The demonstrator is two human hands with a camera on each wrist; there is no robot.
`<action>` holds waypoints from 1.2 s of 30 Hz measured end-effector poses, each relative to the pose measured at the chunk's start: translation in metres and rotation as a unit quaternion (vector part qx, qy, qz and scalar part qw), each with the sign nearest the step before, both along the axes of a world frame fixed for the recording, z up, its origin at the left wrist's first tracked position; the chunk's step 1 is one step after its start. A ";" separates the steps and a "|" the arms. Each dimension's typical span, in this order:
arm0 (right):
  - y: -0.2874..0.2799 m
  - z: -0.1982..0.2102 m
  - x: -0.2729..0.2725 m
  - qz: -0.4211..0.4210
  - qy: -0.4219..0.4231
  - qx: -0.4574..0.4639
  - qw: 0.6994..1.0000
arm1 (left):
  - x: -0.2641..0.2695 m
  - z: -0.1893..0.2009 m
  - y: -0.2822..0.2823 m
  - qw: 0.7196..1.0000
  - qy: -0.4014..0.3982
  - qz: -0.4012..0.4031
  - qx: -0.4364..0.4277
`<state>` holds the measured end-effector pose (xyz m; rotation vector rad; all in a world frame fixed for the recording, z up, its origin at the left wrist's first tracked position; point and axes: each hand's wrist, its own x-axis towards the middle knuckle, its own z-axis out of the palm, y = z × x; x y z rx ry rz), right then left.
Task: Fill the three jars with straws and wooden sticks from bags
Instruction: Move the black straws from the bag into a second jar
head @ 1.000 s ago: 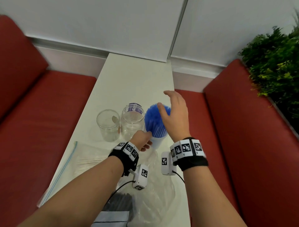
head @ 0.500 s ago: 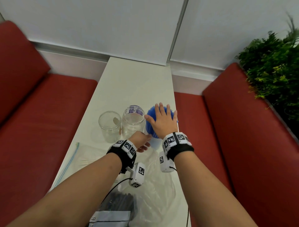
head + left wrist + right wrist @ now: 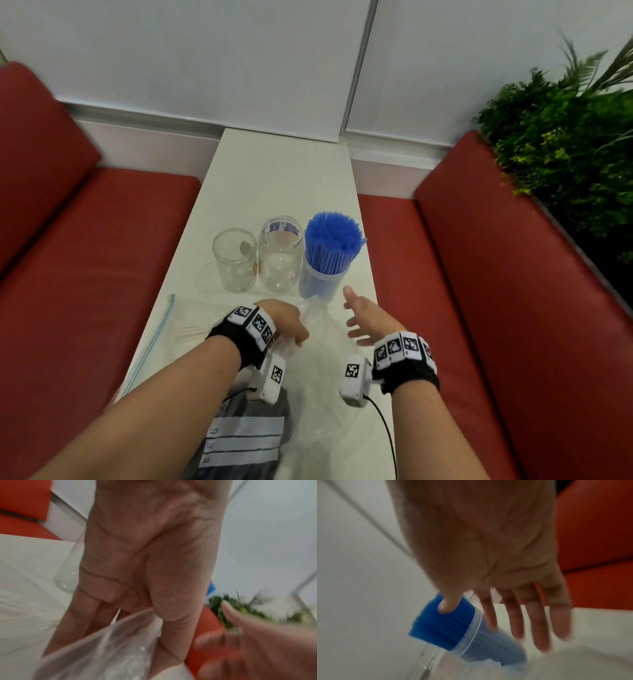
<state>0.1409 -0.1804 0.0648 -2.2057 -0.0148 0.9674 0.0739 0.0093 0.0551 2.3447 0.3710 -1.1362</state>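
Note:
Three clear jars stand in a row on the white table (image 3: pixel 274 178). The left jar (image 3: pixel 234 262) and middle jar (image 3: pixel 281 257) hold no straws or sticks. Blue straws (image 3: pixel 331 241) pack the right jar (image 3: pixel 320 286), also seen in the right wrist view (image 3: pixel 471 632). My left hand (image 3: pixel 294 337) pinches the top of a limp clear plastic bag (image 3: pixel 320 370) just in front of the jars; its curled fingers (image 3: pixel 96 609) show on the bag (image 3: pixel 111 649). My right hand (image 3: pixel 352 317) hovers open, its fingers (image 3: pixel 537 628) spread, near the straw jar, holding nothing.
A zip bag of wooden sticks (image 3: pixel 178 330) lies at the left table edge. A bag of dark straws with a white label (image 3: pixel 246 438) lies near me. Red bench seats (image 3: pixel 85 274) flank the narrow table. A green plant (image 3: pixel 565 154) stands at the far right.
My right hand has lifted off the tops of the blue straws and drawn back toward me. My left hand has left the jar's base and pulled back, now gripping the clear bag.

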 end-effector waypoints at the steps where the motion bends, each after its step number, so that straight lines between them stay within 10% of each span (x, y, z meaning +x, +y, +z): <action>1: -0.004 0.004 -0.009 0.050 0.043 0.016 0.998 | 0.000 0.012 0.004 0.999 -0.006 0.034 -0.033; 6: 0.002 0.064 -0.034 0.230 -0.018 0.082 0.970 | -0.001 0.081 0.037 0.928 -0.112 0.298 -0.196; 12: -0.010 0.162 -0.043 0.320 -0.177 0.069 0.928 | -0.027 0.147 0.091 0.694 -0.187 0.527 -0.453; 16: 0.019 0.173 -0.050 0.163 -0.370 0.131 0.905 | -0.045 0.169 0.095 0.586 -0.223 0.552 -0.550; 20: 0.045 0.174 -0.051 -0.003 -0.422 0.201 0.884 | -0.061 0.183 0.079 0.636 -0.308 0.406 -0.580; 25: 0.059 0.180 -0.052 -0.043 -0.382 0.310 0.869 | -0.065 0.188 0.050 0.760 -0.493 0.308 -0.291; 36: -0.020 0.166 -0.030 -0.252 -0.457 0.370 0.769 | -0.087 0.202 0.134 0.613 -0.614 0.476 -0.143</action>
